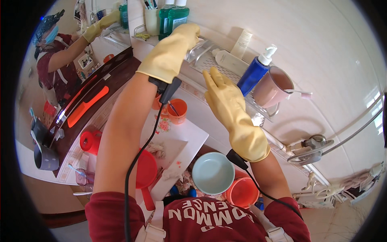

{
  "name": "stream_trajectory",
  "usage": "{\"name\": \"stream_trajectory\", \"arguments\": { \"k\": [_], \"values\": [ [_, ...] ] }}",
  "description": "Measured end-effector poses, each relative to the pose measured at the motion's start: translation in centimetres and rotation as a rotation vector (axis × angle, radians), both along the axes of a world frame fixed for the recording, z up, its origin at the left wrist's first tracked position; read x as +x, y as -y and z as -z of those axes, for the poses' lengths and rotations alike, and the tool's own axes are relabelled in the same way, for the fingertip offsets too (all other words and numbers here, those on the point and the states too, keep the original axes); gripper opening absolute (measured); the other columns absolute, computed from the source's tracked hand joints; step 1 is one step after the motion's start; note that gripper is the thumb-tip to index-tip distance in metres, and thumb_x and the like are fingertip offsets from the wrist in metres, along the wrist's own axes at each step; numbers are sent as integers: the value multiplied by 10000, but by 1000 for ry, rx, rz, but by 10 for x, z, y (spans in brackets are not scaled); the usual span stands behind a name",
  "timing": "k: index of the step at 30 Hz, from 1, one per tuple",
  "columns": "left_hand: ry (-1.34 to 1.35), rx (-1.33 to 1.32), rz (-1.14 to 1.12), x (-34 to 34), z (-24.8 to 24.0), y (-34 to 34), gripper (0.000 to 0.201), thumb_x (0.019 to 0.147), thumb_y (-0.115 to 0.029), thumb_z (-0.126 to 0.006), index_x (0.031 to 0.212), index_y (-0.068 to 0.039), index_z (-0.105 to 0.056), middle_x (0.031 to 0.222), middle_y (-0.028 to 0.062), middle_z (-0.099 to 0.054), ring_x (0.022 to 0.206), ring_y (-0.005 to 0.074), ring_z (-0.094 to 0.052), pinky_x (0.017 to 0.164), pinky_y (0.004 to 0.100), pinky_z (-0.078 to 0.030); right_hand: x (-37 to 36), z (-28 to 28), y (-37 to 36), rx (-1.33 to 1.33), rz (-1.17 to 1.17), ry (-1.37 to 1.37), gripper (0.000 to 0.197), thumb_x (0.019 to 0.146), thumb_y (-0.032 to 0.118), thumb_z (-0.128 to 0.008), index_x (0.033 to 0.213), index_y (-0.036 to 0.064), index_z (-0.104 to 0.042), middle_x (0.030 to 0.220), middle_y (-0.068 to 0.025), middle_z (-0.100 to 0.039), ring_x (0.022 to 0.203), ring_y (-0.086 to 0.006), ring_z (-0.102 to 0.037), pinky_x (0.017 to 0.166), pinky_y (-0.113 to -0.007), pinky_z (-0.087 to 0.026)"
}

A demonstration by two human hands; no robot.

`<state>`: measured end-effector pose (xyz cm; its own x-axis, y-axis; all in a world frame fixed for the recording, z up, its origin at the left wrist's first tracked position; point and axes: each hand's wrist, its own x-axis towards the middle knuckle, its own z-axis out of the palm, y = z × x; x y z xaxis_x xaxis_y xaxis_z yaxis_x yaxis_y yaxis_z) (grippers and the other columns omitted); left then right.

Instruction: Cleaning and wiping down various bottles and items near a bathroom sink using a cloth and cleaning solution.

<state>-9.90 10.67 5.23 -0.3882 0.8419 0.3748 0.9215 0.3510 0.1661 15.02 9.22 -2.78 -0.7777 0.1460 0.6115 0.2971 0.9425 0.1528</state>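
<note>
Both hands wear yellow rubber gloves. My left hand is at the wall-mounted metal shelf, close to two green bottles with white caps. Its fingers are curled, and the glove hides what they may hold. Lower and to the right, my right hand is held with fingers stretched out and nothing in it, by the shelf's front edge. Near it on the shelf are a blue pump bottle, a pink cup with a toothbrush, a white tube and a small white bottle.
A cup of toothbrushes stands at the shelf's left end. Below are an orange mug, a red dipper, a pale blue basin and a red bucket. A tap with a hose juts from the right wall; a mirror fills the left.
</note>
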Motion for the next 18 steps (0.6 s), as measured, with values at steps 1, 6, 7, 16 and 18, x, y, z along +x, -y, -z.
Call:
{"name": "stream_trajectory", "arguments": {
  "k": [1, 6, 7, 16, 18],
  "values": [
    [202, 49, 75, -15, 0, 1, 316, 942, -111, -650, 1252, -115, -709, 1223, 148, -728, 1108, 311, -706, 944, 385, -563, -2, -2, 5, -2, -9, -3, 539, 850, 88, -680, 1370, 6, -561, 1376, -206, -573, 1192, -368, -617, 980, -439, -535],
    [315, -39, 194, -44, 21, -24, 322, 964, -153, -615, 1267, -163, -724, 1234, 138, -726, 1077, 301, -700, 937, 421, -550, 2, -3, 2, -77, 12, 39, 535, 886, 127, -674, 1390, 4, -546, 1394, -221, -572, 1220, -378, -603, 1005, -438, -525],
    [316, -42, 194, -40, 21, -23, 322, 964, -153, -615, 1267, -163, -724, 1234, 138, -726, 1077, 301, -700, 937, 421, -550, 2, -3, 2, -79, 12, 40, 535, 886, 127, -674, 1390, 4, -546, 1394, -221, -572, 1220, -378, -603, 1005, -438, -525],
    [706, -77, 435, -23, 4, 15, 389, 903, -70, -590, 1273, -91, -709, 1079, 92, -759, 908, 203, -681, 823, 329, -537, 1, -7, 7, -60, 13, 57, 553, 894, 154, -675, 1404, -11, -537, 1417, -242, -558, 1226, -395, -600, 1019, -449, -518],
    [480, -131, 212, -23, 3, -5, 352, 916, -128, -593, 1243, -100, -719, 1072, 91, -761, 902, 214, -687, 816, 340, -544, 1, -6, 8, -61, 11, 75, 558, 898, 159, -671, 1411, -14, -533, 1417, -246, -558, 1229, -402, -599, 1021, -452, -518]
  ]
}}
